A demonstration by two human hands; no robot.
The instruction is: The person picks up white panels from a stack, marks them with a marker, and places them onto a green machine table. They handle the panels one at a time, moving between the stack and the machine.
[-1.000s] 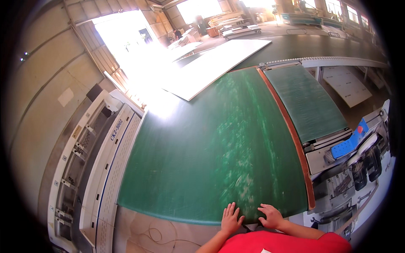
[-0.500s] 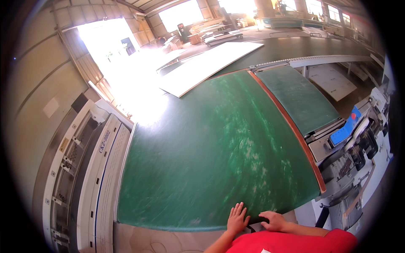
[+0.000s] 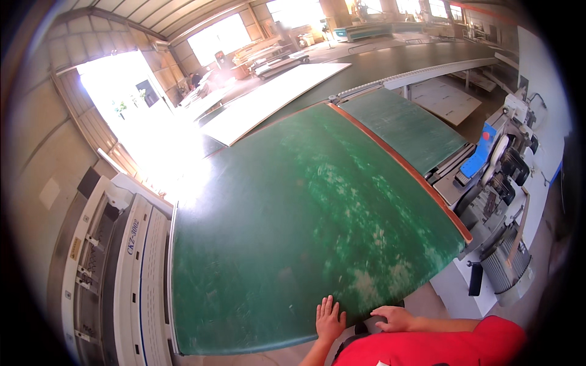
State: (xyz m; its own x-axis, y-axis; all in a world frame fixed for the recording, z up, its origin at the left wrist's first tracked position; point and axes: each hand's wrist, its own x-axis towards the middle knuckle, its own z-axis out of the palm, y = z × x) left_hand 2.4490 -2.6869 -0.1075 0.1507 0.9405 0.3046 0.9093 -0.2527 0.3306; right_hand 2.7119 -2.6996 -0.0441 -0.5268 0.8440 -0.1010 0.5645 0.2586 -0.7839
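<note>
A wide green conveyor belt (image 3: 256, 244), worn with pale scuffs, fills the middle of the view. At its near edge, my left hand (image 3: 330, 319) lies flat with the fingers stretched out and nothing in them. To its right, my right hand (image 3: 395, 318) rests by the same edge, its fingers loosely bent and pointing left. I see nothing held in it, though its underside is hidden. A small dark part shows between and below the hands, its kind unclear.
A long white machine (image 3: 131, 268) borders the belt's left side. A reddish-brown strip (image 3: 406, 174) separates off a smaller green belt (image 3: 406, 125). Machinery with a blue cover (image 3: 479, 152) and a ribbed motor (image 3: 508, 259) stands right. A white panel (image 3: 274, 100) lies beyond.
The view has turned right, so the surroundings appear shifted left. Both hands remain at the belt's near edge with little change in pose.
</note>
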